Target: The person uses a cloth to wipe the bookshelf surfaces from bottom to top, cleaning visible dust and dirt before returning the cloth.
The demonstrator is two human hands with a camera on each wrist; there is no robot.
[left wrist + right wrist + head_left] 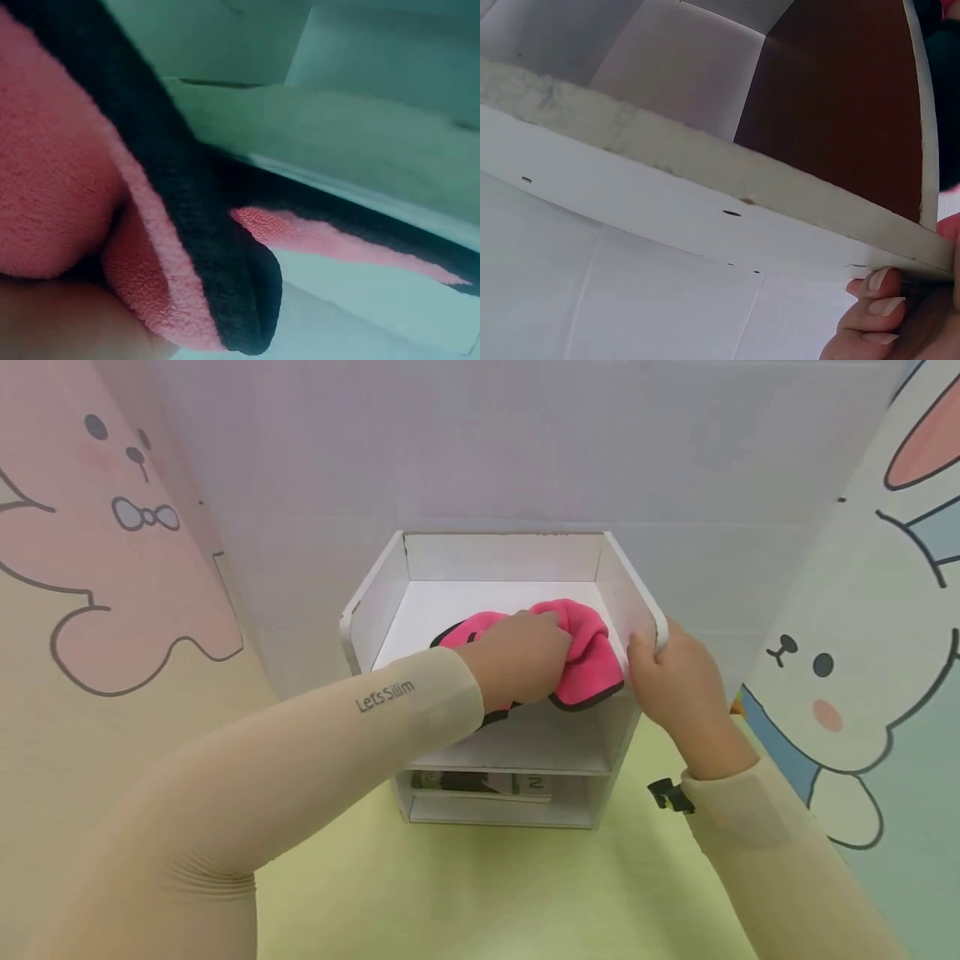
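The pink cloth point(592, 647) lies bunched in the open top of a small white shelf unit point(465, 595), toward the front right, with its black-edged corner drooping over the front edge. Of the two hands, the left hand point(525, 656) is on the cloth, its fingers bent down into the folds and gripping the fabric, though the fingertips are buried and the exact hold is hard to make out. The left wrist view has the fleecy cloth up close against the skin, its black binding point(187, 202) curving across near the white edge of the unit. The right hand point(682, 689) clasps the front end of the unit's right side panel point(633, 585), thumb on the inner side and fingers wrapped round the outside; the right wrist view shows those fingertips point(885, 306) against the panel's outer side, near small dark slots. The cream left sleeve point(405, 693), lettered "Let's Slim", crosses in front of the unit, while a black strap end point(670, 795) sticks out at the right cuff. Below, a book point(532, 785) lies in the bottom compartment. The unit stands on a yellow-green counter point(480, 893), between cartoon-printed walls.
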